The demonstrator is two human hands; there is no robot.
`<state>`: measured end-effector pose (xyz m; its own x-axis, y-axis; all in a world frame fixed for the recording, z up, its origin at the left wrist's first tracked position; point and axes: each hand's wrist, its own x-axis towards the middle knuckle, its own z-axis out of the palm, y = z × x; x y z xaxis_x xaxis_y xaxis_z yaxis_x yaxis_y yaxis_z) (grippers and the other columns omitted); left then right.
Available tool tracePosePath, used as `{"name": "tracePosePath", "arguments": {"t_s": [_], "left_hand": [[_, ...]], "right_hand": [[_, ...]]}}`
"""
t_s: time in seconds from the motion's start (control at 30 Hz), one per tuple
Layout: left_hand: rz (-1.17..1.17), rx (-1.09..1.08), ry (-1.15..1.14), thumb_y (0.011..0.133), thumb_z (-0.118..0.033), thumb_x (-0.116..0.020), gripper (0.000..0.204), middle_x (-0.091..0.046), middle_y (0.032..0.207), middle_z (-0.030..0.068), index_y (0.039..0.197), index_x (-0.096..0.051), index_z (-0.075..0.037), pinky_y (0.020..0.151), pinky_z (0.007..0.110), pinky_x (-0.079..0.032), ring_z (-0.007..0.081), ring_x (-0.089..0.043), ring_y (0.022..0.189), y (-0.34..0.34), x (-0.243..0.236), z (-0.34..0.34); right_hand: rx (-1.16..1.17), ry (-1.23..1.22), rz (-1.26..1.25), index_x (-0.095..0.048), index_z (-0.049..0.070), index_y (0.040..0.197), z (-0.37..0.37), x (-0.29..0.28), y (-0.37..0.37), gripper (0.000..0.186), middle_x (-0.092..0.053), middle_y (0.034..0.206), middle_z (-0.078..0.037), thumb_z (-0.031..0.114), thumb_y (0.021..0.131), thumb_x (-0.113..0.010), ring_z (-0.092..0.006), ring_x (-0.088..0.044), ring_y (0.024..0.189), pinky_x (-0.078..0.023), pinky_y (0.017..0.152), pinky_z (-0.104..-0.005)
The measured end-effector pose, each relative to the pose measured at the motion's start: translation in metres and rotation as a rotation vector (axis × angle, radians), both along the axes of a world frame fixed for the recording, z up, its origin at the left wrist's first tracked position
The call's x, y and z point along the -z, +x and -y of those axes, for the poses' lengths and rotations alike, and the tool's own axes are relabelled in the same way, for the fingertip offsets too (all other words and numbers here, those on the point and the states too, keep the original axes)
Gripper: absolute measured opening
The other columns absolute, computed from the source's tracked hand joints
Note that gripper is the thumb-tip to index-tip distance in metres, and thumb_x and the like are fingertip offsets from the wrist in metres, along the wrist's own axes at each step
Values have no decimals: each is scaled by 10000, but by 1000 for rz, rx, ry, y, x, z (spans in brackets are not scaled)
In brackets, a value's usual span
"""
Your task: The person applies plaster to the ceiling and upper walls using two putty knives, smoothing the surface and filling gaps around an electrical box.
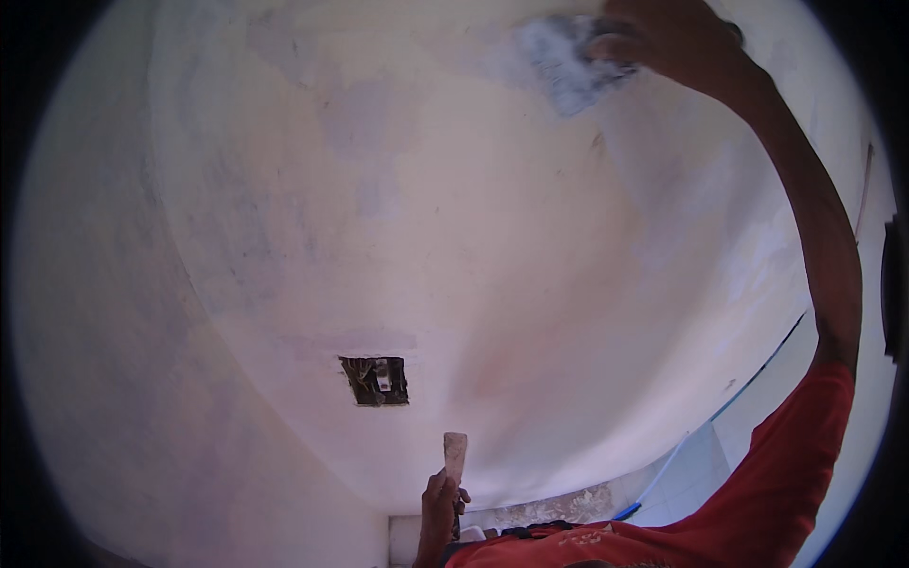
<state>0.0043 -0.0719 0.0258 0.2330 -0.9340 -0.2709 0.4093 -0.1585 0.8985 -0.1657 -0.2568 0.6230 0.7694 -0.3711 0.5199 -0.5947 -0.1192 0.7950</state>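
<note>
My right hand (668, 43) is raised to the upper right of the pale wall (454, 237), fingers closed around a wide putty knife (566, 71). Its flat blade lies against or very close to the wall, smeared with bluish-white putty and blurred by motion. A dark bit behind the hand looks like the handle's end. Low in the picture, my left hand (437, 506) grips a narrow scraper (455, 452) upright. Dried beige putty covers that blade, while the fingers hide most of the handle. Patches of lilac-white filler mark the wall around both tools.
An open electrical box (374, 381) with loose wires is sunk in the wall, above and left of my left hand. The walls meet in a corner at the left. A blue-ended pole (627, 511) leans at the lower right, near the tiled floor (686, 478).
</note>
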Motion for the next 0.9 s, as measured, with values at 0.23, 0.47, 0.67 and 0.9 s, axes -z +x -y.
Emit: {"name": "tracePosePath", "arguments": {"t_s": [0.23, 0.47, 0.67, 0.9], "left_hand": [[13, 29, 14, 1014, -222, -489, 352, -580, 797, 63, 1274, -535, 11, 485, 235, -455, 102, -575, 595, -8, -8, 0], [61, 112, -50, 1022, -235, -484, 365, -581, 826, 55, 1297, -529, 1, 493, 225, -449, 93, -564, 593, -7, 1, 9], [-11, 105, -15, 1023, -225, -496, 331, -601, 795, 74, 1258, -540, 4, 491, 237, -454, 111, -577, 588, -20, 0, 6], [22, 72, -32, 1020, -231, -503, 364, -594, 819, 69, 1292, -528, 10, 503, 236, -466, 116, -593, 623, -13, -2, -1]], "right_hand": [[-159, 154, 548, -629, 61, 827, -5, 7, -63, 454, -549, 657, -52, 501, 927, -586, -187, -543, 603, -433, 585, -351], [-284, 1313, 728, -650, 36, 906, -53, -13, 16, 340, -625, 744, -55, 372, 940, -609, -195, -594, 676, -474, 608, -371], [-299, 803, 731, -645, -10, 831, -24, 44, -33, 372, -600, 628, -68, 342, 943, -611, -128, -564, 486, -485, 484, -285], [-249, 919, 981, -670, -46, 815, -37, 87, -88, 342, -619, 576, -114, 256, 954, -595, -157, -608, 442, -470, 410, -276]]}}
